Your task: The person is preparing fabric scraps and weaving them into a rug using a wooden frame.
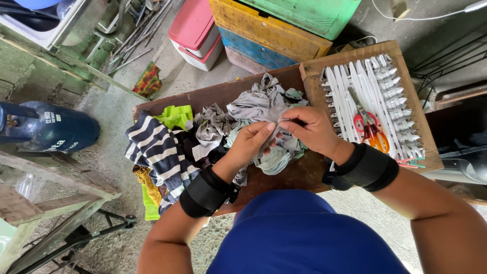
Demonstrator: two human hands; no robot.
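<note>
Both of my hands meet over a heap of grey fabric scraps point(256, 104) on a dark wooden board point(297, 175). My left hand point(249, 143) pinches a grey cloth strip point(276, 133) from below. My right hand point(308, 130) grips the same strip from above, fingers closed on it. Each wrist wears a black band. A navy-and-white striped cloth point(157, 149) and a lime-green cloth point(175, 115) lie at the left of the heap. To the right stands a wooden frame loom point(401, 71) strung with white strips, with red-handled scissors point(369, 127) lying on it.
A blue gas cylinder point(48, 129) lies at the left on the concrete floor. Behind the board sit a pink-and-white cooler box point(195, 33) and stacked yellow, blue and green wooden crates point(274, 30). Metal rods point(137, 35) lie at the back left. A wooden bench point(45, 195) stands at the near left.
</note>
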